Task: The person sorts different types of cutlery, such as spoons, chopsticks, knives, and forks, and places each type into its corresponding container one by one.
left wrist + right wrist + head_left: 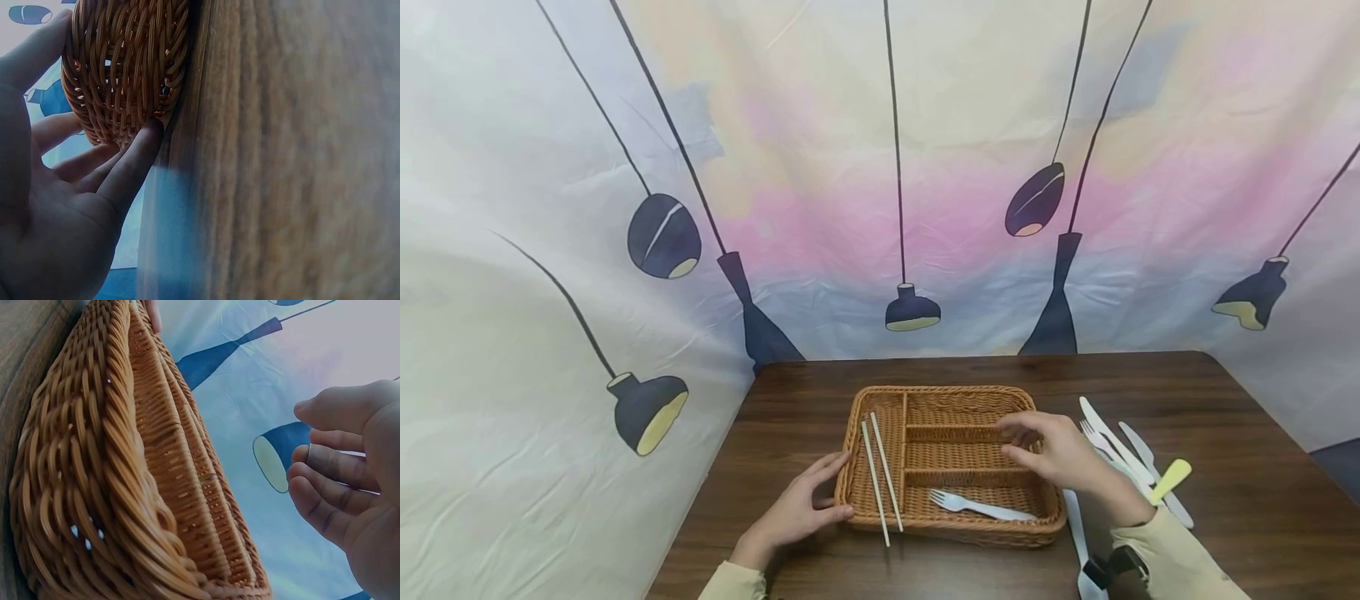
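Observation:
A brown wicker cutlery basket with dividers stands on the table. My left hand touches its left side and near corner, fingers spread; the left wrist view shows fingertips against the woven wall. Over the right-hand compartments hovers my right hand, loosely bent, and the right wrist view shows nothing between its fingers. Two pale chopsticks lean in the left compartment, their near ends past the front rim. In the front compartment lies a white plastic fork.
Right of the basket lie white plastic knives, another fork and a piece with a yellow-green handle. A white spoon lies partly behind the right wrist. A cloth printed with lamps hangs behind the wooden table.

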Tool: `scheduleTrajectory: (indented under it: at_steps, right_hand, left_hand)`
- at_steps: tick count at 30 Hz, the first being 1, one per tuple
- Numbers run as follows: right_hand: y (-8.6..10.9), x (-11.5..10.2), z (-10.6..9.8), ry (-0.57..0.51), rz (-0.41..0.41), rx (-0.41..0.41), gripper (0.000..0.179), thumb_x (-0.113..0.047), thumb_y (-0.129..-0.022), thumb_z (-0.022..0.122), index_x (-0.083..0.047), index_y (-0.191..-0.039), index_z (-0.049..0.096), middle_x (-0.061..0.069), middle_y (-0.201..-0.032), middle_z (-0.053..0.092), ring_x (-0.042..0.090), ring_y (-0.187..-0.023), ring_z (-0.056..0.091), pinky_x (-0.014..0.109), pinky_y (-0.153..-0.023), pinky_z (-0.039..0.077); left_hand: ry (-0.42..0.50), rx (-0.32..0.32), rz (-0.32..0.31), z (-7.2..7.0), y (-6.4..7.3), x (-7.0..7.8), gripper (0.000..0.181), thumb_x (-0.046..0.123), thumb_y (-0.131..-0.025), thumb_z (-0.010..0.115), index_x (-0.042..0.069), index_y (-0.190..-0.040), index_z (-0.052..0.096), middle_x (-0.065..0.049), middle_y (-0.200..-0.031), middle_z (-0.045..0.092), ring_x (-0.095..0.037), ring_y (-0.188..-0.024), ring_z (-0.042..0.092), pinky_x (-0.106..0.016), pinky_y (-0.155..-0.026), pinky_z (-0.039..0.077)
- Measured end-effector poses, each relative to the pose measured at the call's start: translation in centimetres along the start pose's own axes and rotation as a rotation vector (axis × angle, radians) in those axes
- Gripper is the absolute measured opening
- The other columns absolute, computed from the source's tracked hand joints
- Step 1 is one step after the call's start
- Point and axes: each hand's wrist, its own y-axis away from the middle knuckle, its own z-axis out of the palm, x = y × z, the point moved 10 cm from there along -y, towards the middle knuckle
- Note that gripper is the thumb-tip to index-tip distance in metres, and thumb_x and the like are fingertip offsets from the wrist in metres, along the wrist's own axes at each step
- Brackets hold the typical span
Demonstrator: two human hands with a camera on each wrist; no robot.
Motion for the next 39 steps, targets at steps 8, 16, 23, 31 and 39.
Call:
scheduleTrajectory:
  at_steps: [8, 16, 23, 31, 39]
  right_hand:
    - [0.3, 1.2, -1.6, 0.026, 0.067, 0.041, 0.028, -0.02, -0.087, 0.075, -0.018, -0.114, 0.068, -0.009, -0.091, 0.067, -0.002, -0.077, 0.06, 0.024, -0.061, 0.054]
    - [1.1, 1.6, -3.2, 0.039, 0.033, 0.104, 0.03, -0.016, -0.083, 0.078, -0.013, -0.112, 0.068, -0.011, -0.088, 0.068, -0.003, -0.075, 0.06, 0.021, -0.061, 0.056]
    - [1.8, 2.1, -4.3, 0.092, 0.031, 0.143, 0.03, -0.014, -0.082, 0.079, -0.016, -0.11, 0.069, -0.017, -0.083, 0.065, -0.003, -0.073, 0.059, 0.023, -0.06, 0.054]
    - [2.4, 3.5, -5.1, 0.105, 0.079, 0.17, 0.031, -0.018, -0.082, 0.08, -0.017, -0.111, 0.068, -0.017, -0.082, 0.065, -0.002, -0.073, 0.06, 0.022, -0.063, 0.054]
    - [3.1, 4.4, -6.1, 0.147, 0.132, 0.188, 0.03, -0.019, -0.081, 0.08, -0.014, -0.109, 0.069, -0.014, -0.082, 0.065, -0.002, -0.073, 0.058, 0.027, -0.062, 0.056]
  left_hand:
    - [-0.011, 0.0, -0.008, -0.2, -0.2, 0.0, 0.082, 0.024, -0.085, 0.077, 0.013, -0.153, 0.032, -0.02, -0.157, 0.024, -0.047, -0.137, 0.033, -0.028, -0.09, 0.057]
    - [-0.004, -0.002, -0.004, 0.0, 0.1, 0.2, 0.081, 0.022, -0.086, 0.076, 0.012, -0.153, 0.032, -0.021, -0.157, 0.024, -0.047, -0.136, 0.034, -0.028, -0.089, 0.057]
    - [0.015, 0.006, 0.001, 0.0, 0.3, 0.4, 0.081, 0.019, -0.085, 0.077, 0.014, -0.152, 0.033, -0.02, -0.156, 0.026, -0.046, -0.134, 0.038, -0.027, -0.088, 0.057]
    - [0.007, -0.001, 0.005, -0.2, 0.1, 0.3, 0.081, 0.02, -0.085, 0.077, 0.013, -0.153, 0.033, -0.022, -0.156, 0.025, -0.048, -0.134, 0.037, -0.025, -0.088, 0.057]
    - [0.025, -0.011, 0.005, -0.1, 0.1, 0.0, 0.081, 0.016, -0.086, 0.076, 0.012, -0.153, 0.03, -0.023, -0.157, 0.023, -0.047, -0.133, 0.038, -0.025, -0.088, 0.057]
